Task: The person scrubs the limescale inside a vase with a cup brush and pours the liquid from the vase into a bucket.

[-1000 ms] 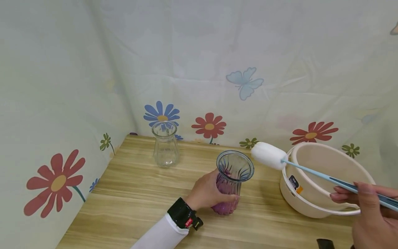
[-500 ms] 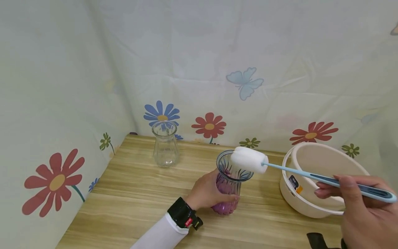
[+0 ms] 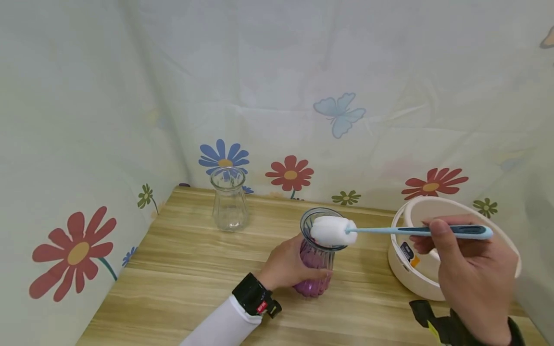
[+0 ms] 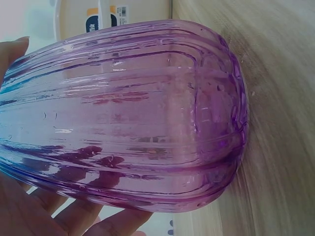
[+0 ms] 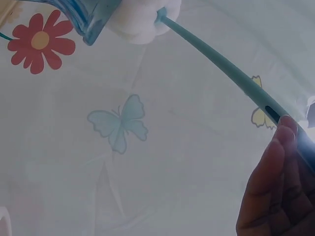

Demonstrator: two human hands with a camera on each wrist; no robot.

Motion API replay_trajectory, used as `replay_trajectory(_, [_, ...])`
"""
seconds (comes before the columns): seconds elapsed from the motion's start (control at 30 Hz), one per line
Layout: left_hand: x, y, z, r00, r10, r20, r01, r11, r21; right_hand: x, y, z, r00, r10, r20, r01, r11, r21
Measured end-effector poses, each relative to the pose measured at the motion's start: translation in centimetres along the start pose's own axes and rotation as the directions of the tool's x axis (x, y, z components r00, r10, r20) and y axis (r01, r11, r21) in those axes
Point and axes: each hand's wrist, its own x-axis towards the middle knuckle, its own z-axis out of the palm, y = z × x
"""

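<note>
A ribbed glass vase (image 3: 315, 269), purple below and bluish at its flared rim, stands on the table. My left hand (image 3: 290, 265) grips it around the body; in the left wrist view the fingers (image 4: 81, 216) curl along one side of the vase (image 4: 138, 118). My right hand (image 3: 473, 274) pinches the blue handle of a sponge bottle brush (image 3: 389, 231). Its white sponge head (image 3: 332, 230) is at the mouth of the vase, overlapping the rim. The right wrist view has the sponge head (image 5: 142, 19) beside the blue glass rim (image 5: 93, 19), and the right fingers (image 5: 275, 167) on the handle.
A clear glass vase (image 3: 230, 206) stands at the back left of the wooden table (image 3: 182, 269). To the right is a cream bucket (image 3: 411, 278) with a label, partly behind my right hand. A flower-printed curtain (image 3: 259, 86) encloses the back and sides.
My right hand has moved left with the bottle brush, bringing the sponge head from beside the bucket to the vase's mouth. The left hand and vase have stayed in place.
</note>
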Motion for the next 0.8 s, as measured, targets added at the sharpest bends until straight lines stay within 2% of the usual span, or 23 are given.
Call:
replay_trajectory(0.07, [0.0, -0.1, 0.0, 1.0, 0.0, 0.002, 0.0, 1.0, -0.006, 0.6, 0.4, 0.4, 0.997, -0.062, 0.052, 0.054, 0.989, 0.141])
replay_trajectory(0.17, [-0.1, 0.0, 0.0, 1.0, -0.008, 0.007, 0.008, 1.0, -0.013, 1.4, 0.3, 1.4, 0.991, -0.097, 0.089, 0.092, 0.994, 0.058])
replay_trajectory(0.23, [-0.1, 0.0, -0.1, 1.0, -0.014, 0.009, 0.014, 1.0, -0.016, 1.9, 0.2, 2.1, 0.991, -0.103, 0.091, 0.1, 0.994, 0.038])
replay_trajectory(0.3, [-0.1, 0.0, -0.1, 1.0, -0.022, 0.012, 0.022, 1.0, -0.018, 2.3, 0.1, 2.9, 0.99, -0.11, 0.085, 0.113, 0.993, -0.028])
replay_trajectory(0.33, [-0.1, -0.1, -0.1, 1.0, -0.024, 0.013, 0.025, 1.0, -0.02, 2.6, 0.1, 3.2, 0.99, -0.116, 0.086, 0.119, 0.993, -0.023])
replay_trajectory(0.4, [0.0, -0.1, 0.0, 1.0, -0.028, 0.015, 0.028, 0.999, -0.023, 2.9, 0.2, 3.8, 0.989, -0.111, 0.099, 0.103, 0.991, 0.085])
replay_trajectory(0.47, [0.0, -0.2, 0.0, 0.999, -0.031, 0.015, 0.032, 0.999, -0.027, 3.3, 0.2, 4.2, 0.987, -0.089, 0.13, 0.057, 0.971, 0.233])
replay_trajectory(0.5, [0.1, -0.2, 0.0, 0.999, -0.032, 0.014, 0.032, 0.999, -0.028, 3.5, 0.3, 4.4, 0.985, -0.077, 0.153, 0.02, 0.939, 0.343])
replay_trajectory(0.53, [0.1, -0.2, -0.1, 0.999, -0.032, 0.013, 0.032, 0.999, -0.028, 3.6, 0.4, 4.6, 0.982, -0.063, 0.177, -0.023, 0.893, 0.45])
replay_trajectory(0.6, [0.1, -0.2, -0.1, 0.999, -0.031, 0.011, 0.031, 0.999, -0.028, 3.9, 0.5, 4.9, 0.973, -0.053, 0.224, -0.101, 0.778, 0.62])
replay_trajectory(0.7, [0.1, -0.3, -0.1, 1.0, -0.027, 0.015, 0.027, 0.999, -0.026, 4.3, 0.5, 5.4, 0.96, -0.055, 0.273, -0.172, 0.653, 0.738])
replay_trajectory(0.77, [0.1, -0.4, 0.0, 1.0, -0.022, 0.018, 0.023, 0.999, -0.023, 4.5, 0.5, 5.7, 0.956, -0.067, 0.284, -0.192, 0.589, 0.785])
replay_trajectory(0.8, [0.1, -0.4, 0.0, 1.0, -0.02, 0.02, 0.021, 0.999, -0.024, 4.5, 0.5, 5.8, 0.955, -0.073, 0.288, -0.197, 0.57, 0.797])
